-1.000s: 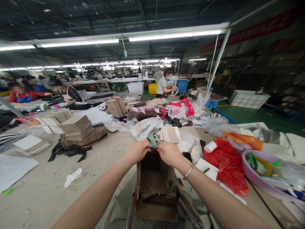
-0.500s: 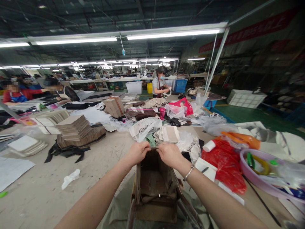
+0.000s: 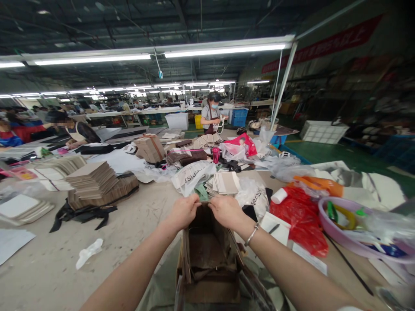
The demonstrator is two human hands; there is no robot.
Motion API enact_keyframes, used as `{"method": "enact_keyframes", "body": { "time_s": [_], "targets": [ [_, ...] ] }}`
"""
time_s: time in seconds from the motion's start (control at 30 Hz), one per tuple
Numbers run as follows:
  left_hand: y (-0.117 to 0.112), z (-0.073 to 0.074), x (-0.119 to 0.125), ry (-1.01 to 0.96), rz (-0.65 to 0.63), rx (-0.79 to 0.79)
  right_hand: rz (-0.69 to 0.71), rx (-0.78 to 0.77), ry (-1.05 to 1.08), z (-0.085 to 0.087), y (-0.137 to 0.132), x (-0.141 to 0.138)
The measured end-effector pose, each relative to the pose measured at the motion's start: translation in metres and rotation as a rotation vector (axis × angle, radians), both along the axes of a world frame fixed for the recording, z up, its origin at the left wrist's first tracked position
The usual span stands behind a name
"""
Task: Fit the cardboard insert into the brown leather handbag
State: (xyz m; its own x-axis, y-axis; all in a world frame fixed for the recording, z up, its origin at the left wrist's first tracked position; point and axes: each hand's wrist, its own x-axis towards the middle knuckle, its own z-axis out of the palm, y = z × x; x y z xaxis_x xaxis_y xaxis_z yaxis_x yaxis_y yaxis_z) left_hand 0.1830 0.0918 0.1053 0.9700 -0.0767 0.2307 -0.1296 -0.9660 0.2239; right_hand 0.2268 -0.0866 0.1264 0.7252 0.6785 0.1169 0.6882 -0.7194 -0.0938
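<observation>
An open brown box (image 3: 207, 250), its inside facing me, stands at the front edge of the table. Fingers of my left hand (image 3: 186, 211) are closed on the left part of its far rim. Close beside it, my right hand (image 3: 228, 211), with a bangle (image 3: 252, 234) at the wrist, pinches the same rim on the right. The fingertips are partly hidden behind the rim. Clear plastic shows along the box's lower sides. Just beyond my hands lie a stack of pale panels (image 3: 224, 183) and a printed plastic bag (image 3: 191, 175).
Stacked brown boards (image 3: 92, 179) and a crumpled white scrap (image 3: 89, 253) lie on the table (image 3: 136, 233) to the left. At right are a red plastic bag (image 3: 298, 216) and a purple basin (image 3: 350, 237) of small things. A co-worker (image 3: 212, 114) stands across the table.
The view has turned slightly to the right, so the surroundings sit further left. Both hands keep their hold on the box rim. The co-worker's hands have shifted a little.
</observation>
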Motion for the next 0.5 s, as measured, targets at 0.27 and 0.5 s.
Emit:
{"method": "enact_keyframes", "body": {
  "time_s": [0.27,0.5],
  "targets": [
    [0.0028,-0.0019,0.0009,-0.015,0.030,-0.062,0.014,0.040,-0.018,-0.0010,-0.0007,-0.0003],
    [0.0029,-0.0050,-0.0019,0.001,0.034,0.026,-0.007,0.049,0.000,-0.0029,-0.0004,0.0000]
  ]
}}
